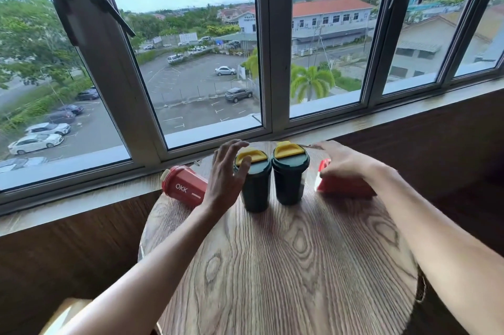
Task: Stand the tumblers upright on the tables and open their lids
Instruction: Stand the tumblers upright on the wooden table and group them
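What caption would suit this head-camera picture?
Two dark green tumblers stand on a round wooden table; left hand open beside one, right hand on a toppled red tumbler.

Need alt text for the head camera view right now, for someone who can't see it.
Two dark green tumblers with yellow lids stand upright on a round wooden table by a window, while two red tumblers lie on their sides. The left hand hovers open beside one green tumbler; the right hand rests on the right red tumbler.
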Available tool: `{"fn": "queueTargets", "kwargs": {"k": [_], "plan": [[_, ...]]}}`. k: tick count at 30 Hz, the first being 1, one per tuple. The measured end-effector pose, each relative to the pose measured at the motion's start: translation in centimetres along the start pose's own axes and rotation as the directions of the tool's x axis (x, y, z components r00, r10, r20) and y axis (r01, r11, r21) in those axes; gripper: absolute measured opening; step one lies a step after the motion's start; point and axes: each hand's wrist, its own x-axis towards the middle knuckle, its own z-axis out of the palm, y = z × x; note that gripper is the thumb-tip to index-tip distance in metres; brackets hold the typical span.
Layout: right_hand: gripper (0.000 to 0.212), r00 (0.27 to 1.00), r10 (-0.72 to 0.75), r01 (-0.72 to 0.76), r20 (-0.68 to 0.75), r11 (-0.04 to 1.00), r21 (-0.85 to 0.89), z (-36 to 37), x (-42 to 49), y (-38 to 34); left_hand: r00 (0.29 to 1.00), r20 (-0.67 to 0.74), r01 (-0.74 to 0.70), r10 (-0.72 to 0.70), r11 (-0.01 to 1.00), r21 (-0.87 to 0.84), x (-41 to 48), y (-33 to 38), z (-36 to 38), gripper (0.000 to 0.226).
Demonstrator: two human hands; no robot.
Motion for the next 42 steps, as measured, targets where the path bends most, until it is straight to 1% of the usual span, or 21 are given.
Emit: {"fn": "queueTargets", "kwargs": {"k": [1,2,5,7,9,11,15,18,22,26,30,32,34,37,38,40,42], "plan": [[0.08,1.0,0.03,-0.029,0.01,0.998,-0.049,-0.4,0.0,0.7,0.999,0.001,-0.036,0.036,0.998,0.045,0.8,0.5,0.0,0.034],[0.079,0.998,0.066,-0.063,0.025,0.993,-0.096,-0.6,0.0,1.4,0.997,0.02,-0.07,0.069,0.994,0.08,1.6,1.1,0.2,0.03],[0.093,0.982,0.174,-0.161,0.072,0.974,-0.161,-0.3,0.2,2.7,0.979,0.107,-0.184,0.172,0.976,0.115,3.5,2.8,0.8,0.021],[0.102,0.981,0.183,-0.17,0.063,0.97,-0.176,0.3,0.3,3.3,0.96,0.19,-0.232,0.206,0.965,0.125,4.6,3.5,1.5,0.016],[0.105,0.984,0.18,-0.171,0.02,0.96,-0.22,0.8,0.5,3.8,0.94,0.284,-0.24,0.191,0.959,0.148,5.4,3.7,2.1,0.015],[0.107,0.982,0.19,-0.188,-0.023,0.935,-0.3,1.2,0.5,4.0,0.918,0.36,-0.238,0.168,0.958,0.159,6.2,3.7,2.7,0.015],[0.113,0.978,0.182,-0.21,-0.106,0.891,-0.403,2.6,0.0,4.5,0.888,0.448,-0.182,0.1,0.973,0.143,8.0,3.7,3.2,0.02],[0.106,0.966,0.149,-0.224,-0.21,0.89,-0.396,3.7,-0.6,4.7,0.866,0.496,-0.142,0.064,0.983,0.121,8.9,3.9,3.4,0.024],[0.093,0.951,0.143,-0.203,-0.274,0.958,-0.205,4.1,-1.9,5.4,0.855,0.517,-0.103,0.049,0.992,0.077,9.6,3.9,3.5,0.026],[0.094,0.943,0.137,-0.144,-0.303,0.99,0.0,4.0,-3.6,5.5,0.865,0.5,-0.063,0.024,0.996,0.061,9.6,3.7,3.7,0.025],[0.098,0.943,0.125,-0.052,-0.31,0.971,0.235,3.9,-4.7,5.1,0.867,0.498,-0.057,0.025,0.997,0.049,9.6,3.6,3.7,0.024],[0.096,0.947,0.113,-0.005,-0.301,0.941,0.34,3.8,-5.2,4.7,0.866,0.5,-0.055,0.027,0.998,0.042,9.6,3.5,3.7,0.024],[0.094,0.955,0.121,0.019,-0.269,0.885,0.464,3.7,-5.7,4.7,0.865,0.501,-0.055,0.028,0.998,0.039,9.6,3.5,3.7,0.024],[0.093,0.981,0.119,0.023,-0.155,0.719,0.694,4.0,-6.4,5.2,0.866,0.499,-0.053,0.026,0.998,0.04,9.7,3.4,3.8,0.024],[0.092,0.986,0.114,0.014,-0.122,0.672,0.74,4.1,-6.6,5.4,0.867,0.498,-0.051,0.025,0.998,0.04,9.7,3.4,3.9,0.024],[0.09,0.99,0.107,0.004,-0.088,0.615,0.788,4.2,-7.1,5.7,0.866,0.499,-0.049,0.023,0.998,0.038,9.7,3.4,3.8,0.024],[0.094,0.991,0.104,0.003,-0.083,0.609,0.793,4.2,-7.3,6.0,0.865,0.501,-0.05,0.024,0.998,0.038,9.7,3.4,3.8,0.024]]}}
